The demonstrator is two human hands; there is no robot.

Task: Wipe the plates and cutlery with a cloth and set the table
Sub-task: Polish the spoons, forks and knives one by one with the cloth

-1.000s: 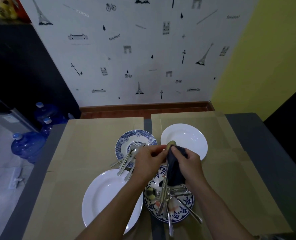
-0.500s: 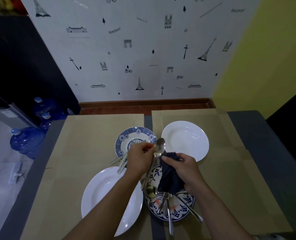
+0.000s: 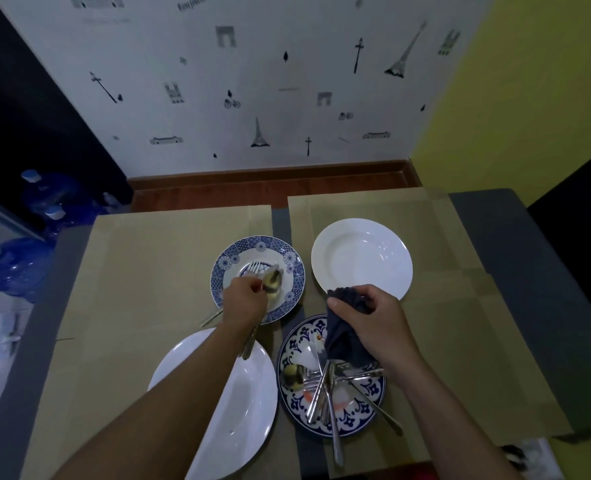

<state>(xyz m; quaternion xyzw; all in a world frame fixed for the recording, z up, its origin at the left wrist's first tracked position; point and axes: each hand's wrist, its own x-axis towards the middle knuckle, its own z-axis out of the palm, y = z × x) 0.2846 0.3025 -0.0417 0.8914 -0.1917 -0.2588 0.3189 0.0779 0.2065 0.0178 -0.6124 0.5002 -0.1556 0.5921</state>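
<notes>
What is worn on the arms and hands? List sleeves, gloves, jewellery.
Nothing worn that shows. The left hand and right hand are bare: no gloves, rings or watch visible. The left forearm and right forearm are bare too, no sleeves in view.

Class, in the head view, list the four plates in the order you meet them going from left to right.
near white plate → far blue-rimmed plate → near blue patterned plate → far white plate

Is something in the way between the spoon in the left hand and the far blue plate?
Nothing visible blocks the spoon; the left hand holds it over the far blue plate, where forks lie.
</notes>
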